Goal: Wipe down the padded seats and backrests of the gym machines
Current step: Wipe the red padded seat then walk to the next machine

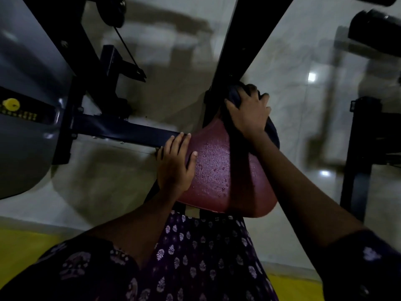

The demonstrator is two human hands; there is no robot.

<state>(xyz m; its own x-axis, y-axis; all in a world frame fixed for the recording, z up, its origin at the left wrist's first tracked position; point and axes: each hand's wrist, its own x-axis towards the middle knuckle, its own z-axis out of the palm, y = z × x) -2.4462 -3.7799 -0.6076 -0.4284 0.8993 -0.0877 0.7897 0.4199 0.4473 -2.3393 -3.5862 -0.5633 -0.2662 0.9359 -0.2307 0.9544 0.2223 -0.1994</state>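
A dark red padded seat [219,170] with water droplets on it sits in the middle of the view. My left hand [175,166] rests on the seat's left edge, fingers curled over the rim. At the far end of the seat, where it meets a black upright beam [243,40], my right hand [249,109] presses a dark blue cloth [272,131] onto the pad. Part of the cloth hangs off the seat's right side, and much of it is hidden under my palm.
A dark blue frame bar [121,129] runs left from the seat to a grey weight-stack housing [23,148] with a yellow pin [10,104]. Another black machine frame [364,148] stands at the right. The floor is pale glossy tile, with yellow matting [21,246] near me.
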